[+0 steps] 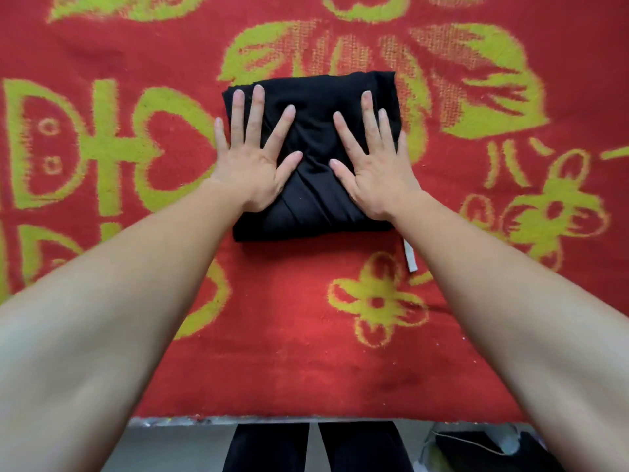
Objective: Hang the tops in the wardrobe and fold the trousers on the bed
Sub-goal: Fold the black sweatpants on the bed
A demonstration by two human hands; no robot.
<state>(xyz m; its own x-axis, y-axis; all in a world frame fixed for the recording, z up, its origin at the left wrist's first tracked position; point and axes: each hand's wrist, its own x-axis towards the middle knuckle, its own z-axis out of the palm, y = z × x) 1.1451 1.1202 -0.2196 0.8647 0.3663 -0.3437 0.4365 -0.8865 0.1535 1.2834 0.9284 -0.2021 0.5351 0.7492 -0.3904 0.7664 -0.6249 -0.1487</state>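
Black trousers (313,137) lie folded into a compact square bundle on the bed, which is covered by a red blanket (306,352) with yellow-green flowers. My left hand (255,155) presses flat on the bundle's left half, fingers spread and straight. My right hand (371,161) presses flat on its right half in the same way. A white drawstring end (410,258) sticks out from the bundle's near right corner. No tops and no wardrobe are in view.
The bed's near edge (306,420) runs across the bottom of the view. Below it are my legs in black trousers (316,447) and a grey floor. A dark object with a cable (483,444) lies on the floor at the right.
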